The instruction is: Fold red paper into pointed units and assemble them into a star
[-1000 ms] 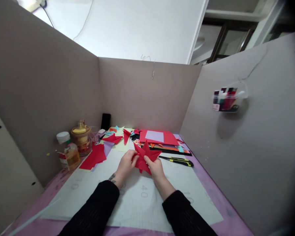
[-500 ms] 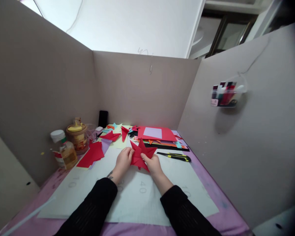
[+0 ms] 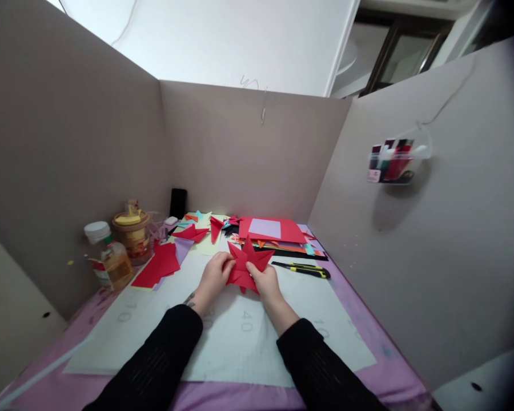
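A red folded paper star is held above the white mat, its points spread upward and to the sides. My left hand pinches its left edge. On the right side, my right hand grips the same star, the thumb lying on its front near the middle. The fingers behind the paper are hidden. Just right of the star, a black and yellow cutter lies on the mat.
Red paper sheets, a bottle of amber liquid and a lidded jar are at the left. Folded red pieces and a stack topped by red paper lie at the back. A black phone leans on the wall.
The whole view has shifted slightly. Both hands still hold the red star, which has turned a little between the fingers.
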Demonstrator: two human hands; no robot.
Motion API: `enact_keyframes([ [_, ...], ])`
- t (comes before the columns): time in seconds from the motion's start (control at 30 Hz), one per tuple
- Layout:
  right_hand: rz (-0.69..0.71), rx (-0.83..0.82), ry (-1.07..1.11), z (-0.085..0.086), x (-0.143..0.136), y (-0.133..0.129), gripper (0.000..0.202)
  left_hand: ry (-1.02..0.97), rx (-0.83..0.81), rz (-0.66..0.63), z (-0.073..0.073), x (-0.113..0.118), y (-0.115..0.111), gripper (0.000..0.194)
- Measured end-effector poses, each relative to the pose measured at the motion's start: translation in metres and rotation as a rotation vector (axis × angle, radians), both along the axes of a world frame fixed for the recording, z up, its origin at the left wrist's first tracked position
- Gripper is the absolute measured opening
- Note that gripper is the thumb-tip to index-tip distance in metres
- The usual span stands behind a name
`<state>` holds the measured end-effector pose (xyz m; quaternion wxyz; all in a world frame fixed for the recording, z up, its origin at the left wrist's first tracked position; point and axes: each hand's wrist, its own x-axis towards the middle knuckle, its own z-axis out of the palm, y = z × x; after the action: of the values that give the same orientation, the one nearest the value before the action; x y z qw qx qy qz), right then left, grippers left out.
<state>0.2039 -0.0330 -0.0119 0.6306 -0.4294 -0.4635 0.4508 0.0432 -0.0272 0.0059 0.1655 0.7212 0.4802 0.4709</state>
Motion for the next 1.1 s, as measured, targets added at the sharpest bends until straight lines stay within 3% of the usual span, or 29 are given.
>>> enact_keyframes([
  [0.37,0.032,-0.004,0.008,0.007,-0.002,-0.005,0.038,-0.153,-0.141,-0.043,-0.001,-0.005,0.006,0.027],
  [0.57,0.035,-0.011,0.009,0.004,-0.001,-0.003,0.041,-0.177,-0.133,-0.011,-0.003,-0.001,0.005,0.024],
  [0.73,-0.042,-0.020,0.063,0.000,0.002,0.003,0.040,-0.282,-0.179,-0.022,-0.001,-0.003,0.006,0.018],
  [1.1,-0.039,-0.059,0.201,-0.003,0.006,0.009,0.048,-0.427,-0.339,-0.122,0.007,-0.012,0.006,0.039],
])
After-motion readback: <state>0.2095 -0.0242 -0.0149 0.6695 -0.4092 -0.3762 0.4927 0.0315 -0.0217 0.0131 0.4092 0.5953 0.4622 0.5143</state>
